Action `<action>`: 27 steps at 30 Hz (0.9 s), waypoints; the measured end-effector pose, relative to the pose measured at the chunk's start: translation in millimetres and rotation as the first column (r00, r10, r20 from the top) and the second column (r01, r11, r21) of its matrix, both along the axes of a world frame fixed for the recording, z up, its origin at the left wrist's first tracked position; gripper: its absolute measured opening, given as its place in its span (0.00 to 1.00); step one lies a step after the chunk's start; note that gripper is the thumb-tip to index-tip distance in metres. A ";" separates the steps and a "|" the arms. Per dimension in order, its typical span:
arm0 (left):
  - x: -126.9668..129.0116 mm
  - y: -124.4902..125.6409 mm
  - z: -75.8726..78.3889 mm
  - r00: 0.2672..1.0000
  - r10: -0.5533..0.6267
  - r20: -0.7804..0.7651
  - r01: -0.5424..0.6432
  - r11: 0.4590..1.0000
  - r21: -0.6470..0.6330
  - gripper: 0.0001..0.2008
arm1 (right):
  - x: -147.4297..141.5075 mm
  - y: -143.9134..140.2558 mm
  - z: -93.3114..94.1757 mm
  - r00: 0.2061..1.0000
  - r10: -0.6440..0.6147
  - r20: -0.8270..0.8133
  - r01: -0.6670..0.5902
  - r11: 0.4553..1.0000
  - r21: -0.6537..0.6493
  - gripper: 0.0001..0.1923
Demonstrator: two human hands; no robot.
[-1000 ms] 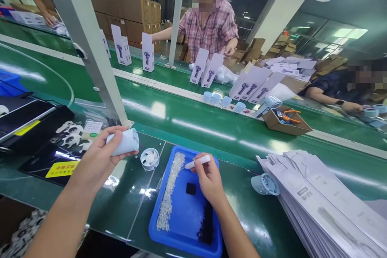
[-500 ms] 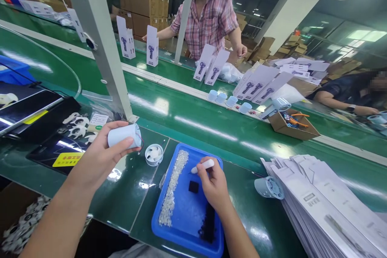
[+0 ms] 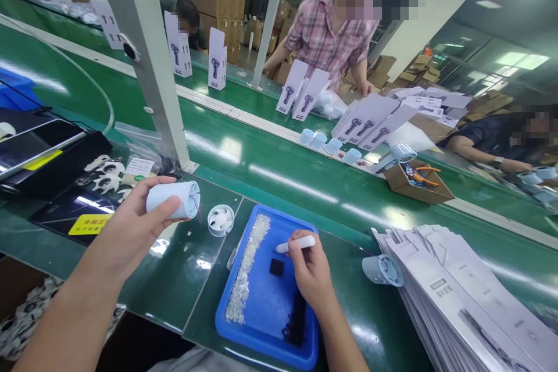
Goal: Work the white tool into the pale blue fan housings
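Cylinder, pale blue plastic, lies on its side in the left hand, raised just above the green table. Grip is wrapped: thumb across the near wall, fingers curled behind, closed round the middle of the barrel. Open end faces right, thin red wires showing at its rim. Looks light, hollow and stiff, with a smooth shell that could slip. Judgement: hold it by the barrel wall as now, and keep clear of the wired end, which seems the fragile part.

Right hand pinches a white pen-like tool between thumb and fingertips, tip aimed left and down over the blue tray. Tool looks slim, rigid and light, and is taken near the middle of the shaft.

In the tray: a long strip of small clear pieces along the left side, a small black square just under the tool tip, and a dark heap near the front edge. Clear bits look tiny and loose, and I cannot tell whether the tip touches anything.

Small white fan sits on the table between cylinder and tray, just beside the tray's corner. Another blue housing lies against the stack of flat cartons, right.
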State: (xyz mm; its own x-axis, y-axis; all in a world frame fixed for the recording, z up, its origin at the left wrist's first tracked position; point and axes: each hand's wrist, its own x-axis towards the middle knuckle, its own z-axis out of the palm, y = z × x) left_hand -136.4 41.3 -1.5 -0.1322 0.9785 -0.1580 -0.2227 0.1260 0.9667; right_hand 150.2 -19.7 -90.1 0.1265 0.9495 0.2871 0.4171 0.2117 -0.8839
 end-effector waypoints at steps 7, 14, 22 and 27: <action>-1.4 -1.5 -3.8 1.000 0.006 -0.022 -0.006 1.000 -0.029 0.20 | -0.2 1.9 8.5 0.990 -0.029 0.137 0.029 1.000 0.001 0.06; -8.7 -1.9 -12.9 0.999 0.033 -0.020 -0.034 0.999 -0.039 0.21 | 14.8 -12.9 3.3 0.904 -0.424 -0.059 0.427 0.903 0.047 0.10; -6.1 0.0 -23.4 0.996 -0.021 -0.089 0.016 0.999 -0.048 0.25 | 16.4 -6.6 -7.6 0.914 -0.403 -0.043 0.405 0.913 0.048 0.12; -6.6 -1.6 -31.0 0.990 -0.033 -0.139 0.030 0.999 -0.027 0.23 | 19.5 -1.2 -11.7 0.923 -0.383 -0.029 0.384 0.922 0.044 0.12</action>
